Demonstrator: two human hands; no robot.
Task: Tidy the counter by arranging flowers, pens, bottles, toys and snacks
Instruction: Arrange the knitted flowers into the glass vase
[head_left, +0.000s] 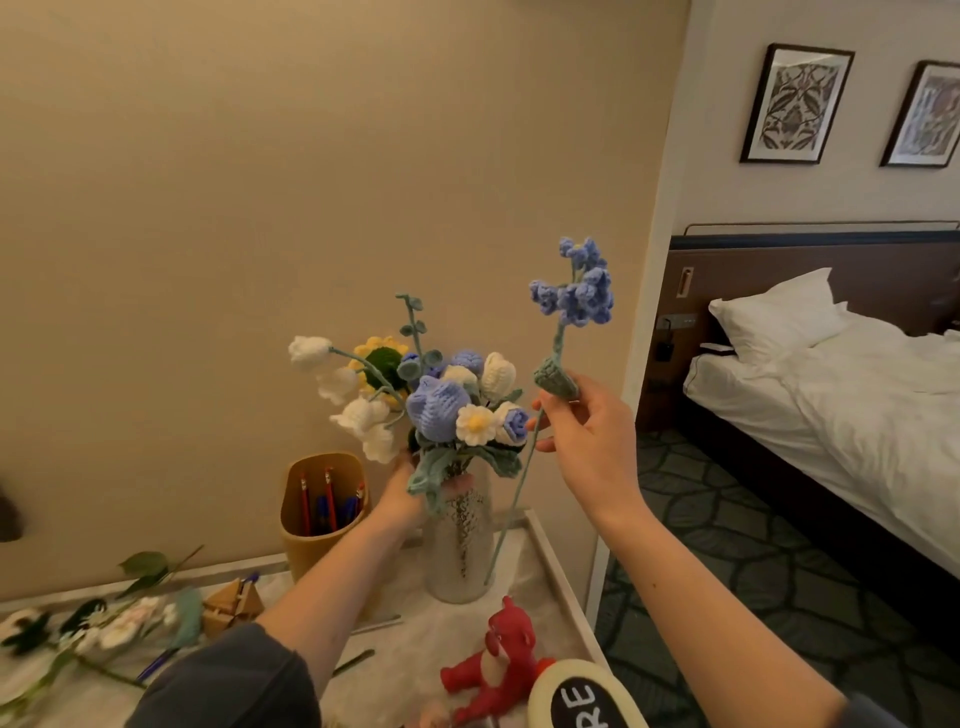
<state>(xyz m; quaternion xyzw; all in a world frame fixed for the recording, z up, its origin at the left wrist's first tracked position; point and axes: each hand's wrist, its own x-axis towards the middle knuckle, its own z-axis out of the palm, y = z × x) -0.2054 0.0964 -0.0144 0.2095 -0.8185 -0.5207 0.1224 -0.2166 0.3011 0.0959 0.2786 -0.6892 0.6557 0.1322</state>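
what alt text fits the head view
The right hand pinches a blue flower by its stem, beside a bouquet that the left hand holds at the mouth of a vase. A pen holder, a red toy and loose flowers are on the counter.

We see soft, matt knitted yarn in the bouquet (441, 410) at centre and in the blue sprig (576, 291) up to its right. The vase (460, 551) below is clear ribbed glass. The pen holder (317, 540) looks smooth and matt, the red toy (498, 660) at the bottom is glossy plastic, and the surface (415, 639) looks like pale stone.
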